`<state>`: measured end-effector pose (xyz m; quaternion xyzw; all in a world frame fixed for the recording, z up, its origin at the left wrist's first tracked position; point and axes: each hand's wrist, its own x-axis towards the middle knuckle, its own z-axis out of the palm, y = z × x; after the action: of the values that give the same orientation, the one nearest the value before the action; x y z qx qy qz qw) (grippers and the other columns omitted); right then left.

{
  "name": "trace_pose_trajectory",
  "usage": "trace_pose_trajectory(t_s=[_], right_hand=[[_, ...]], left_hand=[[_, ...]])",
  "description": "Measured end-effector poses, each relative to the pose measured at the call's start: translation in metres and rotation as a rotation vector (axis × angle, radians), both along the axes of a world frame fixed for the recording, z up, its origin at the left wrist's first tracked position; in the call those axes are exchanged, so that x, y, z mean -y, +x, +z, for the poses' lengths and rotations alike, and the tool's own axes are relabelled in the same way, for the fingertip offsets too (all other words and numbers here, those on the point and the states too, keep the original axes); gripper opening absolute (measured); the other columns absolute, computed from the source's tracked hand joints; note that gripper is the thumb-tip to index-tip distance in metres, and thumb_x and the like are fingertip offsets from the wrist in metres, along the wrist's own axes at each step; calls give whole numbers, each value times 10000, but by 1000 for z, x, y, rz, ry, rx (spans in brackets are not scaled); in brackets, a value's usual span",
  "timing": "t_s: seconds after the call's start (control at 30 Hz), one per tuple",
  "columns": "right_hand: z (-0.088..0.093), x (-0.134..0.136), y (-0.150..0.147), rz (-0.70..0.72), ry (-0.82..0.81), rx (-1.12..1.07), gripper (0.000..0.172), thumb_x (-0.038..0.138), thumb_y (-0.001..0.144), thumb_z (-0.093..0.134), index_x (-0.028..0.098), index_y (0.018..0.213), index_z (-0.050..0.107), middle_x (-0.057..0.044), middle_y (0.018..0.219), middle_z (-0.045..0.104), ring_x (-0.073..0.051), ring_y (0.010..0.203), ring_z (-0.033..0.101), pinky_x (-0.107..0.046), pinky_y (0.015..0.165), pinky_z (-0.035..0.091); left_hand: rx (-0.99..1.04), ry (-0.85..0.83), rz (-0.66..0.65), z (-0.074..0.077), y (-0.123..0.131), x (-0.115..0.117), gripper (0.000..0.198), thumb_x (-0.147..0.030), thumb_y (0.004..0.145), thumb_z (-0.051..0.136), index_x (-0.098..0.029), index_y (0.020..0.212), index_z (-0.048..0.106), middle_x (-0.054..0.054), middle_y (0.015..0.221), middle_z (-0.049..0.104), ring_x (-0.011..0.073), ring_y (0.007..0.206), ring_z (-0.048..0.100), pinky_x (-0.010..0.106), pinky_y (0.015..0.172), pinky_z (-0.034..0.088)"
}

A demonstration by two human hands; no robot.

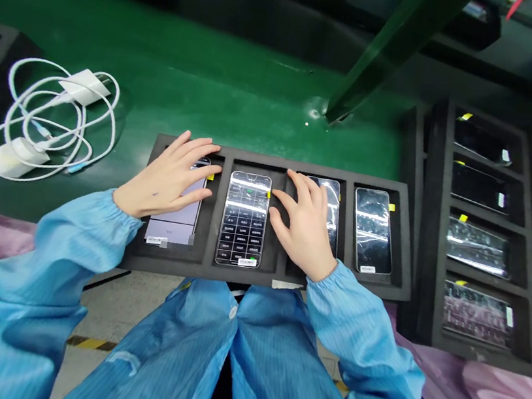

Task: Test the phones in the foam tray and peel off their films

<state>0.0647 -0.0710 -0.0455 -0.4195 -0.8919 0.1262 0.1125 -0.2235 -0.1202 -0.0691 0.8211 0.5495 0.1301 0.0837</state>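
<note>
A black foam tray [264, 280] lies at the near edge of a green table and holds several phones in separate slots. My left hand [167, 179] rests flat with fingers spread on the leftmost phone [174, 221], whose screen is lit pale violet. My right hand [306, 225] lies with fingers spread over the third phone [332, 210], its fingertips near the second phone [244, 218], which shows a lit grid of buttons. The fourth phone [373, 230] lies dark and untouched at the right. Both arms wear light blue sleeves.
White coiled cables with chargers [47, 119] lie on the green table [241, 90] at the left. A second black tray [481, 233] of phones stands at the right. A green post [391, 45] rises behind. Pink fabric [506, 392] hangs at both lower sides.
</note>
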Motion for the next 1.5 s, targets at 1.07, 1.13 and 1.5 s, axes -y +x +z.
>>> trace_pose_trajectory(t_s=[1.07, 1.13, 1.5], right_hand=[[4, 5, 4, 76, 104, -49, 300, 307, 965, 461, 197, 1190, 626, -109, 1544, 398, -264, 1397, 373, -557, 1215, 206], [1, 5, 6, 32, 71, -50, 298, 291, 950, 476, 163, 1167, 635, -140, 1536, 403, -295, 1387, 379, -585, 1205, 210], [-3, 3, 7, 110, -94, -122, 333, 283, 929, 506, 142, 1191, 655, -138, 1538, 392, -292, 1406, 344, -595, 1214, 196]], left_hand=[[13, 147, -2, 4, -4, -5, 269, -288, 845, 444, -309, 910, 704, 23, 1283, 587, 279, 1315, 476, 620, 1203, 262], [30, 129, -4, 4, -5, -4, 266, -304, 849, 450, -308, 919, 707, 21, 1286, 582, 275, 1314, 472, 609, 1209, 250], [-46, 7, -26, 11, -8, 1, 414, -389, 976, 304, -248, 1079, 680, 10, 1391, 465, 256, 1389, 359, 580, 1247, 166]])
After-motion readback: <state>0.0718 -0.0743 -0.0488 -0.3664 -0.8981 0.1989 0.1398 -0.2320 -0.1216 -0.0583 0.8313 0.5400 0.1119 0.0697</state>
